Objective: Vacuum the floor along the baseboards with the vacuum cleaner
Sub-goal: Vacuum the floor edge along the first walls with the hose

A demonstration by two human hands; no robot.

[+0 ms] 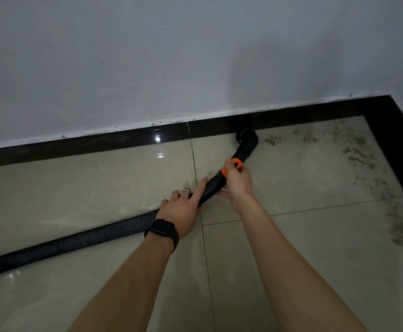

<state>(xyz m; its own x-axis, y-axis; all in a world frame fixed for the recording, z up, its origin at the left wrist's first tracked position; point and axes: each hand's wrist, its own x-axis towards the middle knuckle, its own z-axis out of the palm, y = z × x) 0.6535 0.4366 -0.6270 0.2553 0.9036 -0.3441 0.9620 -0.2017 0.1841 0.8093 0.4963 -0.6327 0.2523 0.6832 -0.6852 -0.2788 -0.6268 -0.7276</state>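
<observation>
Nozzle (247, 140) is touching the baseboard (123, 142), just ahead of the right hand (238, 183), which is gripping the tube (210, 189). Left hand (183, 207) is gripping it behind. Dirt (273, 140) is lying right of both hands, so sliding slowly there is looking best.

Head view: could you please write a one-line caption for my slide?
Left hand and right hand hold the vacuum wand, nozzle at the baseboard, dirt to its right.

One left hand (182, 209) and one right hand (240, 183) are showing, alongside one hose (76, 240), one nozzle (247, 137), one wristband (162, 230), one ring (186, 190).
</observation>
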